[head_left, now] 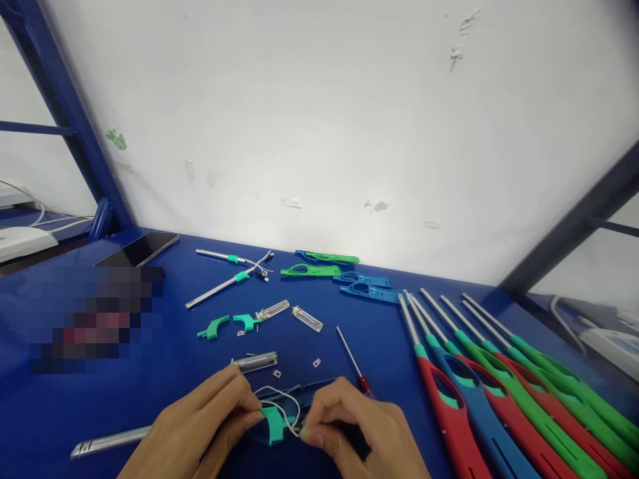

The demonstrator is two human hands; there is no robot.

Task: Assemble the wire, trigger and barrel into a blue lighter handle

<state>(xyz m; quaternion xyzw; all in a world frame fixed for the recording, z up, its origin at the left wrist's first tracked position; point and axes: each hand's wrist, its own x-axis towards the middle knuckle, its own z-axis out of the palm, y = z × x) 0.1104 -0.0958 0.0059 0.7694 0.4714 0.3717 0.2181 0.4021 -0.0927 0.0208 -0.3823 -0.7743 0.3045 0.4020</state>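
Low in the head view, my left hand [214,412] is closed, its fingertips pinching the edge of a turquoise lighter trigger [273,426]. My right hand [357,426] is also closed, with thumb and finger on a looped white wire [298,407] beside that trigger; what else is in the pinch is hidden. Under both hands lies a blue lighter handle half [319,384], mostly covered. A silver lighter tube [110,442] sticks out left of my left hand. Just beyond my left fingers lies a clear fuel tank [257,361].
Finished long lighters [494,392] fan out on the right. A red-handled screwdriver [355,362] lies near my right hand. Farther back are clear tanks [307,319], a loose trigger [214,327], wired silver tubes [217,289], green and blue handle halves [367,291], and a phone [138,249].
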